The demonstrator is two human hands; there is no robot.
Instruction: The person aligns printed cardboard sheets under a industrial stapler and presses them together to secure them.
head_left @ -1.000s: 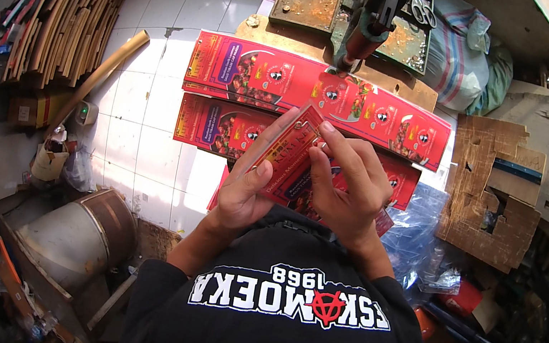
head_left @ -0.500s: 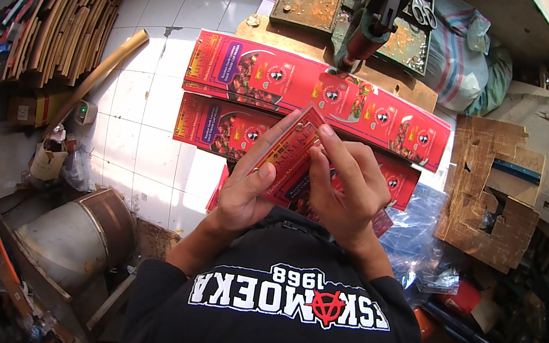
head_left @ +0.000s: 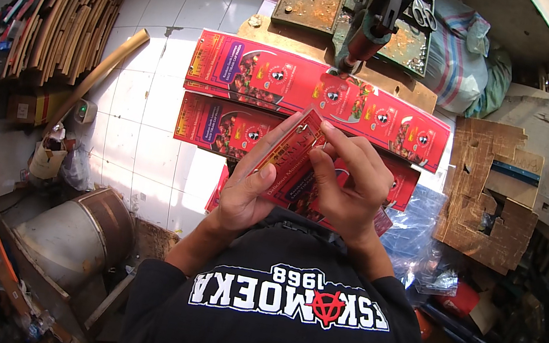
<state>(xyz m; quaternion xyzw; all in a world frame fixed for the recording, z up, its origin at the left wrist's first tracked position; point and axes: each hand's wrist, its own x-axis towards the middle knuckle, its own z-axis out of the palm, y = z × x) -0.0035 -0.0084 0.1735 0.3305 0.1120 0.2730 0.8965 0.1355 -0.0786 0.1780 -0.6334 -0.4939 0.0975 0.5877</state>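
A red printed cardboard sheet (head_left: 293,171) is tilted up in front of my chest, held by both hands. My left hand (head_left: 245,192) grips its left side, thumb on the printed face and fingers behind. With thumb and index finger my right hand (head_left: 355,189) pinches the upper right edge; whether an eyelet or other small part is there cannot be made out. Beyond the hands lies a long stack of red printed sheets (head_left: 290,76) under the press head. Nearer, a second red stack (head_left: 213,125) is partly covered by my hands and the held sheet.
A dark hand press (head_left: 375,25) stands at the back, beside metal trays (head_left: 310,3) of small parts and scissors (head_left: 423,13). Cardboard pieces (head_left: 492,193) lie right, near clear plastic (head_left: 417,232). A curved wooden piece (head_left: 105,74) and a metal drum (head_left: 75,236) are left.
My right thumb and fingers have shifted slightly along the sheet's upper edge. The left hand keeps its grip almost unmoved, and the stacks look the same.
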